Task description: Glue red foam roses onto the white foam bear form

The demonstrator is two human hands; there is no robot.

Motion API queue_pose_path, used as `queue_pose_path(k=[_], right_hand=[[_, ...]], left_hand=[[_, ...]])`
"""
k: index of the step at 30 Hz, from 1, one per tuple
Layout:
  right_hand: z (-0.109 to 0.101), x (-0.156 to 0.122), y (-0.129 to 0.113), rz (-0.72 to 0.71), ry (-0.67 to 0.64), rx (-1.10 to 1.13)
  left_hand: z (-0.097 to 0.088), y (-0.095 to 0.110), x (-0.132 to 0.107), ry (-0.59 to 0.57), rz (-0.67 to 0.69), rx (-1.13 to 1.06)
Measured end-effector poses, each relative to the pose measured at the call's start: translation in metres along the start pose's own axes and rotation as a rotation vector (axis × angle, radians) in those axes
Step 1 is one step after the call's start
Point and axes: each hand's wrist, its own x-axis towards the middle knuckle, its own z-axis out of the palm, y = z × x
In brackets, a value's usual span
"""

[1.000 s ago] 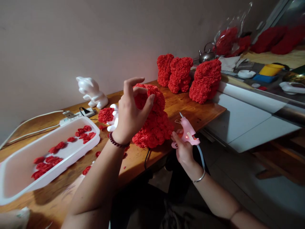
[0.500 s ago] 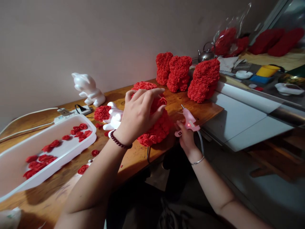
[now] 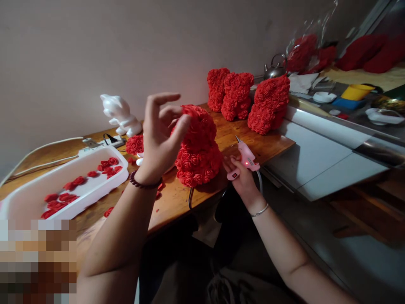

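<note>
A rose-covered foam figure [image 3: 198,152] stands on the bench [image 3: 253,143], its visible side fully covered — the left hand's [image 3: 160,135] fingers [image 3: 164,99] spread just beside it, the right hand [image 3: 240,179] wrapped around a pink glue gun [image 3: 245,158], loose red roses [image 3: 72,180] left in the white tray [image 3: 101,188].

No text, brand or number can be read in this view. Small markings on the body of the pink hot glue gun [image 3: 246,158] and on the white power strip [image 3: 95,145] are too small and blurred to make out.
</note>
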Motion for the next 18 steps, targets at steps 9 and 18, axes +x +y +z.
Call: queue_pose_path(k=[9, 18], right_hand=[[0.009, 0.008, 0.014, 0.025, -0.037, -0.099], [0.015, 0.021, 0.021, 0.009, -0.013, 0.016]], left_hand=[[-0.011, -0.065, -0.060, 0.474, -0.581, -0.281], [0.018, -0.057, -0.054, 0.644, -0.665, -0.607]])
